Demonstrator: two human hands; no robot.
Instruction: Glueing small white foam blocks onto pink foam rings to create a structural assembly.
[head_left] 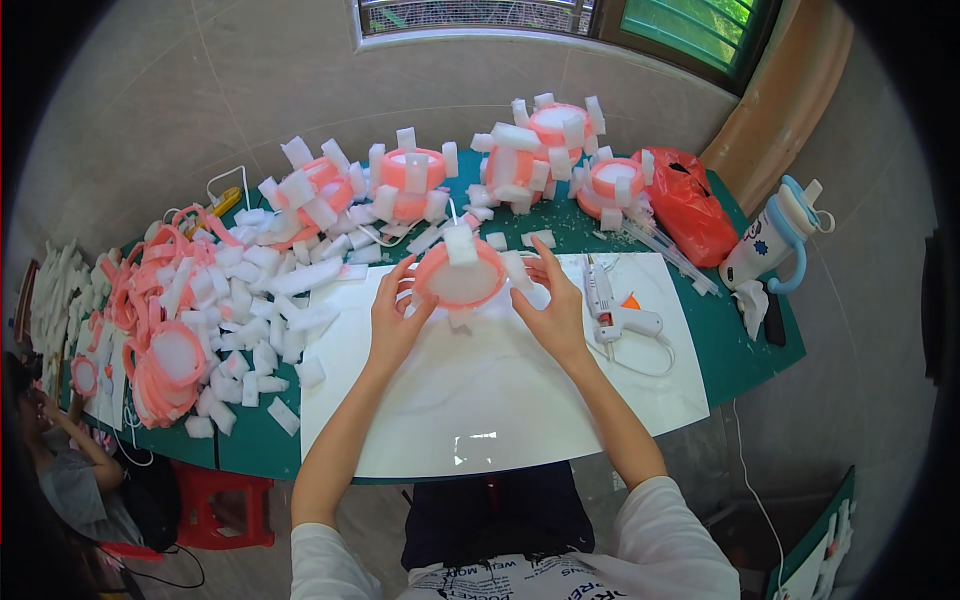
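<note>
Between my hands, above the white board [400,420], is a round pink foam ring [425,268] with a white disc-like centre [460,285]. A white foam block [461,246] stands on its far rim. My left hand [397,315] is closed on the ring's left side, thumb at the near rim and fingers curled around the outside. On the ring's right side, my right hand [551,305] is closed on another white foam block [516,269], which it holds against the rim. A small pale piece [460,318] sticks out at the ring's near edge.
A white glue gun [622,318] with an orange tip lies right of my hands. Loose white foam blocks [255,300] and pink foam strips [140,285] heap at left. Finished-looking pink rings [412,170], a red plastic bag [690,205] and a tumbler [768,240] stand behind. Another person [80,470] sits at left.
</note>
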